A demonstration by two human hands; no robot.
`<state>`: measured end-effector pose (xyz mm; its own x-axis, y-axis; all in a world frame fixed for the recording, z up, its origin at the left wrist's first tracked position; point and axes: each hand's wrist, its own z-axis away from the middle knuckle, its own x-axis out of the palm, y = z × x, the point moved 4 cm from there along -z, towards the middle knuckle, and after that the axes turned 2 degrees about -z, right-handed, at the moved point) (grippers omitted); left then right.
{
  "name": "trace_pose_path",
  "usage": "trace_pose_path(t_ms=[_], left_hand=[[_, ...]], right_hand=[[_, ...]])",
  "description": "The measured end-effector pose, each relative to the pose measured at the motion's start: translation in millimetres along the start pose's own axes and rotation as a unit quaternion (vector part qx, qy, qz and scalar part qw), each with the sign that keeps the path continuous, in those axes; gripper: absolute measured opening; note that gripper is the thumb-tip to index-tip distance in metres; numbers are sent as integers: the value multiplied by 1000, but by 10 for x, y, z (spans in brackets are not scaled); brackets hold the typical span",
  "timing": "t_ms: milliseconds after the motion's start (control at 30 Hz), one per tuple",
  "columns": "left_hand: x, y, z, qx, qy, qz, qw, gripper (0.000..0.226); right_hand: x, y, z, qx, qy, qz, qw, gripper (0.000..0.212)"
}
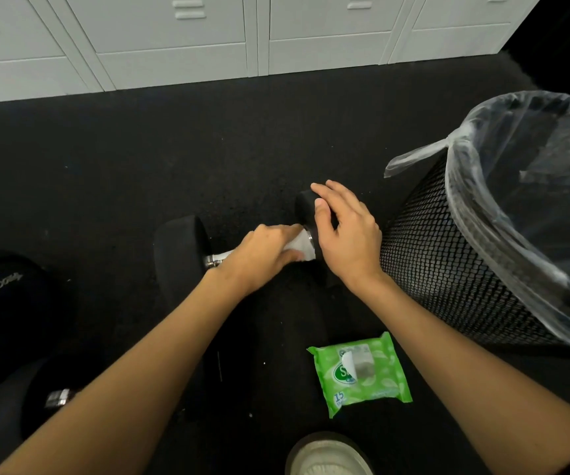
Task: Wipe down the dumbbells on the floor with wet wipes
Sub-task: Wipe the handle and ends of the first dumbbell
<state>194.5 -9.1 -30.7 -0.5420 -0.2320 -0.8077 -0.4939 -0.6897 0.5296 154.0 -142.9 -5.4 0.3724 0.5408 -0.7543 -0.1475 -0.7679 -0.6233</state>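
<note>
A black dumbbell [179, 250] with a chrome handle lies on the dark floor in the middle of the view. My left hand [263, 257] holds a white wet wipe [300, 246] wrapped against the right end of the handle. My right hand [345, 234] rests over the dumbbell's right head, fingers mostly straight, thumb on its inner face. A green pack of wet wipes [362, 371] lies on the floor near me, its flap partly peeled up. A second dumbbell [9, 303] lies at the left, its chrome handle showing at the lower left.
A black mesh waste bin [448, 255] lined with a clear plastic bag stands at the right, close to my right hand. White lockers [173, 46] run along the far edge of the floor. My pale shoe [328, 457] shows at the bottom.
</note>
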Motion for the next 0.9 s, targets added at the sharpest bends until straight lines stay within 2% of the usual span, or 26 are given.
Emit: trace_pose_path(t_ms=[100,200,267,333,400,533,600,667,733,833,900], left_hand=[[15,-6,33,25,43,-26,998,55],[-20,-23,-68,2,12,-27,1000,44],[-50,-37,-94,-9,3,13,1000,40],[-57,-30,-73,-6,31,43,999,35],[7,14,5,11,76,18,997,31],[237,31,173,74,140,-76,985,59],[244,26,147,58,149,-90,983,59],[170,72,45,5,116,-136,984,48],[51,96,-87,-36,33,-135,990,39],[-73,-63,-267,-97,-111,65,987,39],[-100,-164,-325,-130,-145,156,968,43]], right_hand=[[1,0,2,0,1,0,1000,40],[4,3,-6,3,-5,1,1000,38],[1,4,-6,4,-7,1,1000,38],[-1,4,-2,1,-4,0,1000,37],[1,5,1,1,-2,2,1000,37],[7,8,2,-3,-1,7,1000,37],[8,9,0,-5,-4,4,1000,38],[8,10,-2,-3,-6,4,1000,37],[9,9,-6,-2,-7,4,1000,37],[7,9,-15,1,-2,3,1000,38],[13,9,-11,0,1,6,1000,40]])
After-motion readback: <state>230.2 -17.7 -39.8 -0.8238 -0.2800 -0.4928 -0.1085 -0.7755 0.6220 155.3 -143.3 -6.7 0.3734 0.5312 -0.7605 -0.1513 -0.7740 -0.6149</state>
